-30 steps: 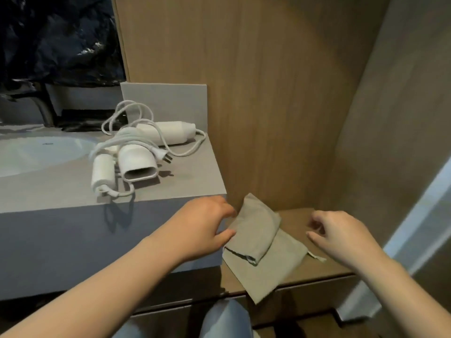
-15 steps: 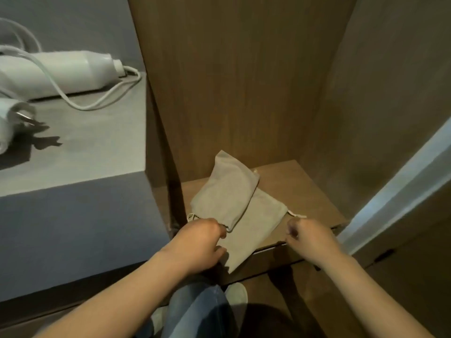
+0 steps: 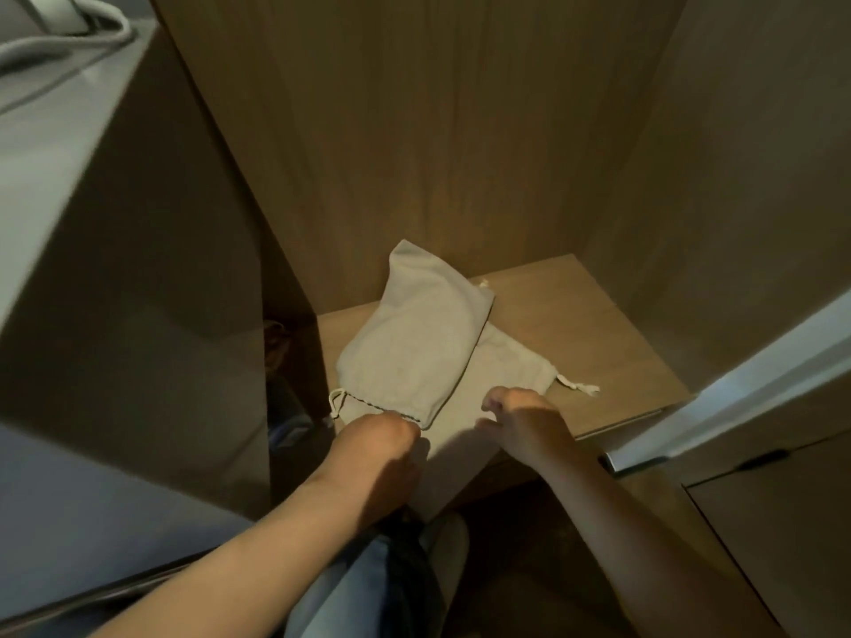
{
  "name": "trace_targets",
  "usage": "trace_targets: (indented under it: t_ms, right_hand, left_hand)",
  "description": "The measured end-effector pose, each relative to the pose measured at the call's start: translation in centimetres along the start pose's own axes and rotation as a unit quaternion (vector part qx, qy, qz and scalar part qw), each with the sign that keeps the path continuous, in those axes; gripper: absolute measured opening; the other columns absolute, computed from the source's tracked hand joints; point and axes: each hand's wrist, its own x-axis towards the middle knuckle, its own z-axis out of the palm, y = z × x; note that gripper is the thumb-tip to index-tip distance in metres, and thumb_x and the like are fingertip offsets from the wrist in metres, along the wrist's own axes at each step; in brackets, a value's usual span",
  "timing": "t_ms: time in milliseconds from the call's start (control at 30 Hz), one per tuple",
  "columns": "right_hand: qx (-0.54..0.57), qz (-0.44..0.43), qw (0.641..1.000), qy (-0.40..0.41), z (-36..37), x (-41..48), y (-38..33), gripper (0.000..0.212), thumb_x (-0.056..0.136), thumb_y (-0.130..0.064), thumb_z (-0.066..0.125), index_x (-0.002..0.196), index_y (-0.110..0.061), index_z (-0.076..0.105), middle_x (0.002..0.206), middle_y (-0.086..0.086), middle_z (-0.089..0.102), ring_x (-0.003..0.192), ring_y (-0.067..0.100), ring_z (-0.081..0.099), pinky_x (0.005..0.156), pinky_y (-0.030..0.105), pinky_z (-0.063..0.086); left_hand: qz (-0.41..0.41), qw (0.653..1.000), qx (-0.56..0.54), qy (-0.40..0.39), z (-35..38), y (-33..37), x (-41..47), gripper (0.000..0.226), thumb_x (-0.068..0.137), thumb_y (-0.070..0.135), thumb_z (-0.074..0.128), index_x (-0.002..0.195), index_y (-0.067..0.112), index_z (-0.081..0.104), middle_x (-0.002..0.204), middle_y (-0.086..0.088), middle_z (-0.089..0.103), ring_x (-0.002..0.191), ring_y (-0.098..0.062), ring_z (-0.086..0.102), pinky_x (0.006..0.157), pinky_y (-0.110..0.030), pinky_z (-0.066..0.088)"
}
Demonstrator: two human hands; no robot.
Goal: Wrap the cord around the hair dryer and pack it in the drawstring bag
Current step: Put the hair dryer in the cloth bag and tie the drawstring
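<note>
Wooden shelf (image 3: 575, 324), drawstring bag (image 3: 414, 343), two hands, left grip (image 3: 377, 448) pinching it, right grip (image 3: 529, 425) unclear

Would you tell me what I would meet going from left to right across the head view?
White cord, left hand, right hand, drawstring end, pale door edge; the drawstring bag spans both hands.

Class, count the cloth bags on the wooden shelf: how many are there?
2. The top bag lies on the shelf, to the left; the lower bag sticks out from under it to the right. More could be hidden beneath.
</note>
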Motion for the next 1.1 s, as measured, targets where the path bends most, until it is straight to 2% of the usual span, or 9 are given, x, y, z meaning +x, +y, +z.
trace_targets:
  t_ms: [100,233,300,367,433,567,733,867,1100]
  right_hand:
    - [0.038,-0.026,0.999,-0.014,1.2,2.8,-1.8,0.05,0.089,-0.04,0.063,0.134,-0.023,0.05,0.138,0.002,0.051,0.121,0.022,0.055,0.1,0.033,0.046]
    - [-0.043,-0.128,0.988,0.073,3.1,4.8,-2.6,0.063,0.087,-0.033,0.067,0.145,-0.028,0.042,0.16,0.004,0.022,0.135,0.02,0.044,0.107,0.027,0.038]
    - [-0.063,-0.161,0.978,0.114,3.7,5.5,-2.4,0.048,0.086,-0.023,0.069,0.133,-0.023,0.058,0.154,0.009,0.036,0.126,0.022,0.054,0.1,0.027,0.045]
    - [-0.041,-0.186,0.972,0.139,3.4,6.1,-2.1,0.024,0.081,-0.012,0.07,0.105,-0.014,0.075,0.132,0.013,0.06,0.105,0.027,0.067,0.087,0.025,0.052]
    - [-0.021,-0.208,0.965,0.155,2.4,6.5,-2.1,0.013,0.078,-0.007,0.068,0.086,-0.009,0.077,0.109,0.012,0.07,0.088,0.028,0.071,0.077,0.02,0.049]
    - [-0.008,-0.17,0.972,0.163,-0.9,5.5,-2.0,0.027,0.095,-0.022,0.054,0.115,-0.015,0.07,0.135,-0.001,0.056,0.119,0.02,0.054,0.098,0.022,0.035]
    - [0.086,-0.198,0.949,0.229,-6.6,0.2,-1.9,0.015,0.088,-0.013,0.066,0.099,-0.008,0.075,0.115,0.005,0.068,0.106,0.019,0.062,0.094,0.017,0.037]
    - [0.115,-0.216,0.926,0.287,-10.9,-3.4,-2.9,0.007,0.082,-0.01,0.072,0.086,-0.006,0.077,0.099,0.006,0.073,0.092,0.019,0.067,0.088,0.032,0.052]
    - [0.165,-0.187,0.908,0.337,-15.9,-8.0,-3.9,0.008,0.083,-0.016,0.073,0.087,-0.011,0.078,0.1,0.002,0.072,0.092,0.013,0.065,0.088,0.034,0.053]
  left_hand:
    - [-0.032,0.999,0.006,0.02,0.9,-1.4,0.2,0.035,0.092,0.031,0.055,0.123,0.016,0.059,0.121,-0.01,0.056,0.11,-0.03,0.056,0.087,-0.032,0.045]
    - [-0.046,0.996,-0.017,0.07,2.1,-2.6,-0.7,0.031,0.089,0.023,0.06,0.119,0.019,0.057,0.118,-0.005,0.054,0.109,-0.025,0.052,0.081,-0.027,0.039]
    - [-0.037,0.992,-0.046,0.111,2.4,-2.7,-1.0,0.026,0.09,0.029,0.058,0.114,0.021,0.058,0.113,-0.002,0.055,0.105,-0.024,0.053,0.076,-0.025,0.035]
    - [-0.029,0.99,-0.061,0.126,2.3,-2.4,-1.3,0.023,0.091,0.031,0.055,0.111,0.021,0.059,0.109,-0.002,0.055,0.103,-0.024,0.054,0.074,-0.025,0.032]
    - [-0.029,0.988,-0.064,0.134,2.1,-2.2,-1.2,0.022,0.091,0.031,0.054,0.11,0.021,0.06,0.11,-0.003,0.056,0.102,-0.024,0.054,0.075,-0.026,0.034]
    - [-0.043,0.985,-0.066,0.152,1.6,-1.8,-1.2,0.031,0.092,0.038,0.052,0.116,0.02,0.058,0.116,-0.003,0.057,0.107,-0.024,0.054,0.081,-0.028,0.039]
    - [-0.027,0.973,-0.094,0.207,-0.1,-0.7,-2.6,0.048,0.091,0.056,0.05,0.122,0.021,0.055,0.117,-0.003,0.056,0.106,-0.022,0.053,0.085,-0.029,0.041]
    - [-0.001,0.962,-0.122,0.244,-2.1,0.9,-5.0,0.062,0.086,0.062,0.055,0.13,0.018,0.05,0.122,-0.002,0.055,0.112,-0.021,0.053,0.092,-0.03,0.045]
    - [0.033,0.941,-0.173,0.288,-4.1,3.8,-8.4,0.05,0.087,0.058,0.057,0.123,0.023,0.054,0.114,0.001,0.058,0.1,-0.017,0.058,0.082,-0.031,0.051]
